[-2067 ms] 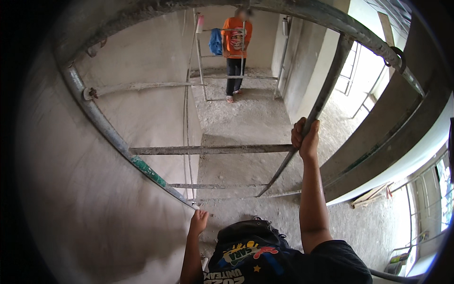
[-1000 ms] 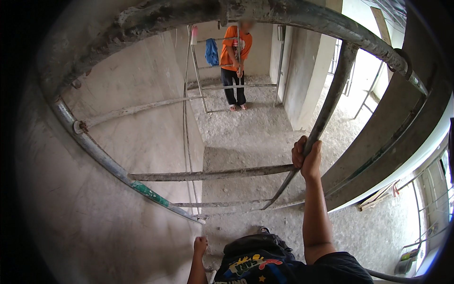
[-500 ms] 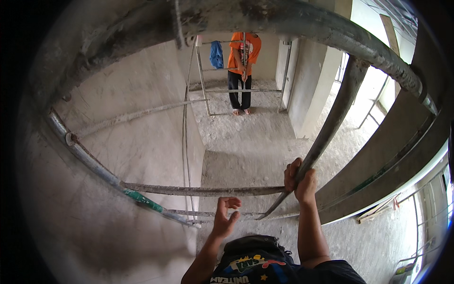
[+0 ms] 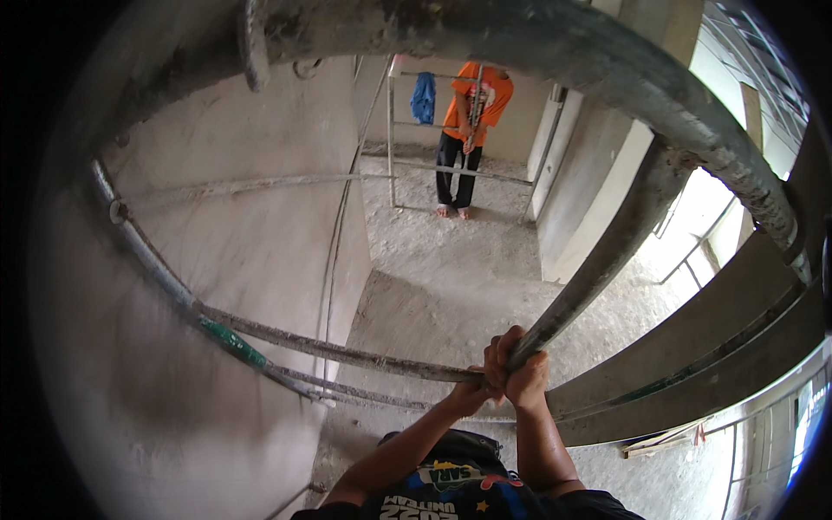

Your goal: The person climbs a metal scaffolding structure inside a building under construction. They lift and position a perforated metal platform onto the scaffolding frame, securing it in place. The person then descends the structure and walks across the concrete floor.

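Note:
My right hand [image 4: 525,378] is wrapped around the slanting metal pole [image 4: 598,251] of a scaffold frame. Close beside it, slightly lower, my left hand [image 4: 471,395] is closed on the frame where a thinner crossbar [image 4: 347,354] meets that pole. The left fingers are partly hidden behind the right hand. The crossbar runs left to a side pole with a green band [image 4: 232,341]. A thick, stained tube [image 4: 485,35] arches across the top of the view, near the camera.
Beyond the frame, a person in an orange shirt [image 4: 478,97] stands barefoot, hands on another scaffold frame [image 4: 392,156] with a blue cloth [image 4: 423,98] hanging on it. A grey wall [image 4: 251,234] rises at left. Wood pieces [image 4: 663,440] lie at lower right.
My left hand, open in the air before, has moved right and closed on the frame beside my right hand. The slanting pole and crossbar appear shifted, and the view has tilted.

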`<action>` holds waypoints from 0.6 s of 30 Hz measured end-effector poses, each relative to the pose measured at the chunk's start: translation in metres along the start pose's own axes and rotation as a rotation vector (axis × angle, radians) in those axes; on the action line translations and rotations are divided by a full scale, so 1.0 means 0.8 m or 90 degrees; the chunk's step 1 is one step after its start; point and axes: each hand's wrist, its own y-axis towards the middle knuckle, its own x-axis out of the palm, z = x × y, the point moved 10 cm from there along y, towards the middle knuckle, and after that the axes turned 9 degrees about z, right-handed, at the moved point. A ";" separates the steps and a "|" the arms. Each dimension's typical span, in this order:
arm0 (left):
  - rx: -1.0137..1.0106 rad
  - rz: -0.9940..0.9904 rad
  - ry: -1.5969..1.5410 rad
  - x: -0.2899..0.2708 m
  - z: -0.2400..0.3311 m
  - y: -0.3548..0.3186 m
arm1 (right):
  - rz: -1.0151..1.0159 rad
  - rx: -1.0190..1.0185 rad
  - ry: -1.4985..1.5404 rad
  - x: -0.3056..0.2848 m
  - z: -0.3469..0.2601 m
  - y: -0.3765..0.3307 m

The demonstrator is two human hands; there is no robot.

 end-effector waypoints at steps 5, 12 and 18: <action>0.141 0.137 0.116 0.003 0.029 -0.008 | 0.046 0.006 -0.004 -0.006 0.004 0.003; 0.135 0.114 0.178 0.009 0.037 -0.001 | 0.088 -0.010 -0.015 -0.011 0.002 0.005; 0.086 0.095 0.127 0.016 0.039 0.006 | 0.110 -0.010 -0.047 -0.004 -0.015 0.012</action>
